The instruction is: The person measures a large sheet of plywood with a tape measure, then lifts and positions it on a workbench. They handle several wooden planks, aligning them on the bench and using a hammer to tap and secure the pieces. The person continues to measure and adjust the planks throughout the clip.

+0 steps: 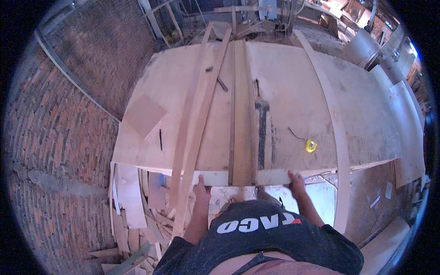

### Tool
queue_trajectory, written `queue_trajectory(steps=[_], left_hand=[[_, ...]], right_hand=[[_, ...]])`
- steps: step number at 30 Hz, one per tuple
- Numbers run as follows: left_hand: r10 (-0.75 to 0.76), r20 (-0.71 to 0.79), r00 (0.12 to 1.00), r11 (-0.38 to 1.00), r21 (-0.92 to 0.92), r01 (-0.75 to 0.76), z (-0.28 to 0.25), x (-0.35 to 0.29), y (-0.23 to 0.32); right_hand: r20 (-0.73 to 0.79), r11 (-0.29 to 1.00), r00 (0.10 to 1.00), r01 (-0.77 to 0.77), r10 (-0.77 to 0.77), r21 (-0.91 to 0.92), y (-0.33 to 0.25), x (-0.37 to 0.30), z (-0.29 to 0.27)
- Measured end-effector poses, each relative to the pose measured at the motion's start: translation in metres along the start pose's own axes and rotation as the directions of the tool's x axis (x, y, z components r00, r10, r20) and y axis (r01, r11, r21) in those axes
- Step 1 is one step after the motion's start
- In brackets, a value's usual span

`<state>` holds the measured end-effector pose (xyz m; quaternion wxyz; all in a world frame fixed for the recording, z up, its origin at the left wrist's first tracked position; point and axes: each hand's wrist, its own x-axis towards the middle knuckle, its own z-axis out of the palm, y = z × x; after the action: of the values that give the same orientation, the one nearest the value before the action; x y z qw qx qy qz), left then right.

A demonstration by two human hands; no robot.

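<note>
A pale, whitish strip [274, 177] runs along the near edge of the plywood-topped table [293, 91]. My left hand [201, 189] closes on its left end, thumb up, and my right hand [296, 181] grips its right end; most fingers are hidden. Between my hands a long brown board [243, 114] lies across the table, its near end crossing the strip. Left of it, two long narrow wooden slats [206, 110] overhang the near edge. A hammer [222, 84] lies by the slats. To the right sits a yellow tape measure [310, 145].
A square plywood piece [145, 115] and a thin dark pencil-like stick [161, 140] lie at the left. Another long slat [327, 91] crosses the right side, overhanging toward me. Wood offcuts [156, 224] pile below left, beside a brick wall [50, 137]. Curved sheets [408, 137] stand at the right.
</note>
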<state>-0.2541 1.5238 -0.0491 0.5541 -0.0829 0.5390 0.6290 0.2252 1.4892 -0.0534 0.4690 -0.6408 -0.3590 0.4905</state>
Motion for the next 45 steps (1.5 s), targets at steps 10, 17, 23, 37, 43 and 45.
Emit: queue_trajectory(steps=[10,17,23,37,43,45], left_hand=[[-0.769,0.170,0.616,0.471,0.802,0.366,-0.010,-0.053,-0.044],[-0.061,0.622,0.781,0.815,0.483,-0.321,0.020,-0.112,0.041],[0.160,0.536,0.829,0.979,-0.197,-0.062,0.028,-0.165,0.068],[0.200,0.357,0.913,0.967,-0.221,-0.126,0.061,-0.129,-0.013],[0.436,0.228,0.871,0.896,-0.199,-0.397,0.086,-0.145,-0.032],[0.542,0.213,0.813,0.840,-0.122,-0.529,0.121,-0.177,-0.039]], right_hand=[[-0.137,0.874,0.958,0.167,-0.254,-0.456,-0.260,-0.088,0.026],[0.676,0.716,0.702,0.590,-0.226,-0.373,-0.265,-0.103,0.140],[0.768,0.420,0.628,0.734,-0.122,-0.534,-0.154,-0.076,0.159],[0.014,0.545,0.896,0.282,-0.443,-0.790,-0.090,-0.016,-0.050],[-0.379,0.581,0.830,-0.084,-0.408,-0.810,-0.077,0.005,-0.249],[-0.348,0.576,0.840,-0.054,-0.415,-0.816,-0.073,0.022,-0.276]])
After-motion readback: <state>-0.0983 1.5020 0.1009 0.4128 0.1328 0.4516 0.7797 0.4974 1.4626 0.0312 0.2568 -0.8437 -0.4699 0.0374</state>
